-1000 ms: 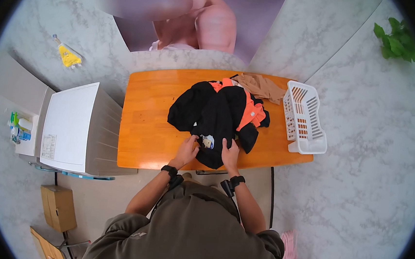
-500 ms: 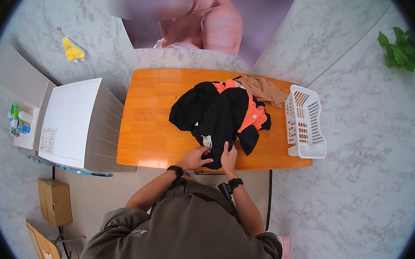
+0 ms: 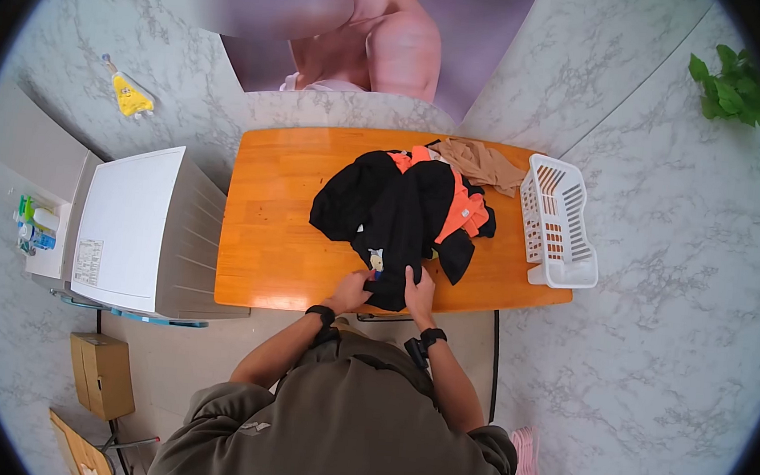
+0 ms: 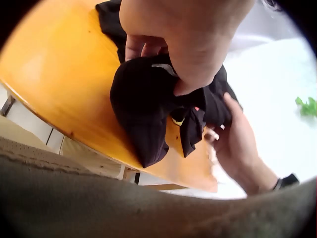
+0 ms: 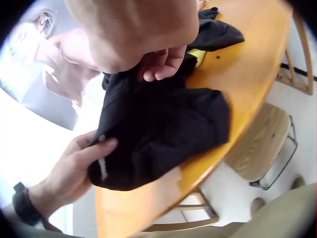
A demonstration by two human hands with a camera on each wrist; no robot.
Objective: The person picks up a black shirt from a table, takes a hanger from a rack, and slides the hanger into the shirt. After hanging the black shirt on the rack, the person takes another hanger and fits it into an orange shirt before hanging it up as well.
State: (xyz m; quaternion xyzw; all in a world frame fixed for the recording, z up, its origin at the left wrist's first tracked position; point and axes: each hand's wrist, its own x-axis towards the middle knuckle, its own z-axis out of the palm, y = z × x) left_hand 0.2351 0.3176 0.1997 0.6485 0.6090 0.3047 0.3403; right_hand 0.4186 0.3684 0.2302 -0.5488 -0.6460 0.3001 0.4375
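Observation:
A black garment (image 3: 398,230) lies bunched near the middle of the wooden table, its near end lifted toward the front edge. My left hand (image 3: 352,291) pinches that end on its left side, thumb on top, beside a small pale print (image 3: 376,260). On the other side, my right hand (image 3: 420,296) grips the same fabric, and its fingers (image 5: 161,67) are curled into the cloth in the right wrist view. Between the hands the black cloth (image 4: 143,94) hangs in a loose fold. An orange garment (image 3: 464,213) lies against the black one on the right.
A tan cloth (image 3: 480,162) lies at the table's back right, next to a white slatted basket (image 3: 587,267). Left of the table (image 3: 262,264) stands a white-topped appliance (image 3: 126,226). In the right wrist view a wooden stool (image 5: 262,141) stands by the table edge.
My left hand has moved right and slightly toward me, now pinching the garment's edge just below the print. The print has shifted and is partly folded away. My right hand stays nearly in place.

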